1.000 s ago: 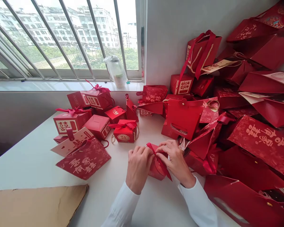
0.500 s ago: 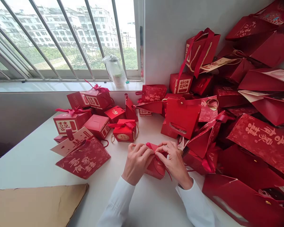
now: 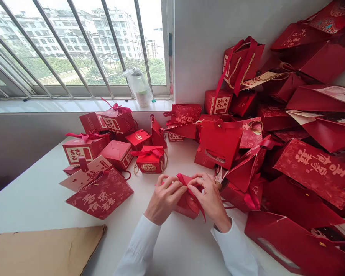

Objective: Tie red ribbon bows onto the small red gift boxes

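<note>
A small red gift box [image 3: 186, 207] sits on the white table between my hands, partly covered by them. Across its top runs a red ribbon [image 3: 183, 178], with one tail hanging down the box's right side. My left hand [image 3: 166, 197] pinches the ribbon from the left, thumb and fingers together over the box top. From the right, my right hand [image 3: 207, 195] pinches the same ribbon, its fingertips almost meeting the left ones. The exact shape of the ribbon under the fingertips is hidden.
Red gift boxes and bags [image 3: 112, 119] stand at the left back. A tall heap of red bags [image 3: 313, 172] fills the right side. A cardboard piece [image 3: 46, 249] lies at the front left. On the windowsill stands a plastic-wrapped cup [image 3: 140, 90], before a barred window.
Both hands stay at the ribbon with nearly the same pinch. The ribbon tail on the right now looks wider and hangs slightly further left. The camera view has shifted a little.
</note>
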### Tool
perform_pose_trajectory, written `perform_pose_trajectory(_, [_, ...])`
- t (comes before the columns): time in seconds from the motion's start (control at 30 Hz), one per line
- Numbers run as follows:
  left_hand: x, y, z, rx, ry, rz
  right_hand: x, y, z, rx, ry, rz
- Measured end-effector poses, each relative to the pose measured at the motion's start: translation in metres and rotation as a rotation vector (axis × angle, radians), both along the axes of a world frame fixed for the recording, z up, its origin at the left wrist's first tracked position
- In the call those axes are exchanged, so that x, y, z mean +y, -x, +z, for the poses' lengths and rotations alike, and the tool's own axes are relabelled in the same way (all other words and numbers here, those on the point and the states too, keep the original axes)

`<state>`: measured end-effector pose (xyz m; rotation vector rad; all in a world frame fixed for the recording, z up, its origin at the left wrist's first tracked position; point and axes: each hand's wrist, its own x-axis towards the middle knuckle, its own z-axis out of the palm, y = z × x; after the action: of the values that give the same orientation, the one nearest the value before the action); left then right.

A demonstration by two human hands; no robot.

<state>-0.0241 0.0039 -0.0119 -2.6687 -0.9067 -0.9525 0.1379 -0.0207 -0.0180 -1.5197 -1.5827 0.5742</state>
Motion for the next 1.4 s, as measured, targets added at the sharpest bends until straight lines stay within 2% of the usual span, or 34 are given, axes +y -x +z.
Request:
perform_pose_trajectory(0.13, [-0.008,0.004,0.000,-0.046,0.137,-0.023,-0.004,0.001,-0.003,0.026,-0.040,0.004])
perform_pose_trajectory(0.27, [-0.016,0.005,0.001,-0.147,0.355,-0.024,-0.008,-0.001,-0.005,0.043,-0.068,0.023])
perform_pose_trajectory(0.43, [-0.018,-0.001,0.004,-0.405,0.600,0.202,-0.012,-0.008,-0.004,-0.053,-0.173,0.031])
perform_pose_trajectory(0.57, [-0.017,-0.007,0.003,-0.403,0.699,0.204,-0.014,-0.009,-0.003,-0.161,-0.231,0.042])
perform_pose_trajectory(0.73, [-0.019,-0.013,0.004,-0.377,0.718,0.250,-0.013,-0.006,-0.002,-0.224,-0.241,0.029])
perform_pose_trajectory(1.1, [-0.017,-0.013,0.009,-0.296,0.720,0.322,-0.016,-0.014,-0.013,-0.452,-0.366,0.104])
perform_pose_trajectory(1.23, [-0.015,-0.010,0.010,-0.306,0.747,0.302,-0.019,-0.023,-0.007,-0.516,-0.375,0.181])
perform_pose_trajectory(1.33, [-0.015,-0.009,0.011,-0.324,0.753,0.296,-0.020,-0.027,0.002,-0.439,-0.376,0.197])
perform_pose_trajectory(1.4, [-0.017,-0.010,0.011,-0.347,0.737,0.290,-0.017,-0.027,0.008,-0.351,-0.359,0.154])
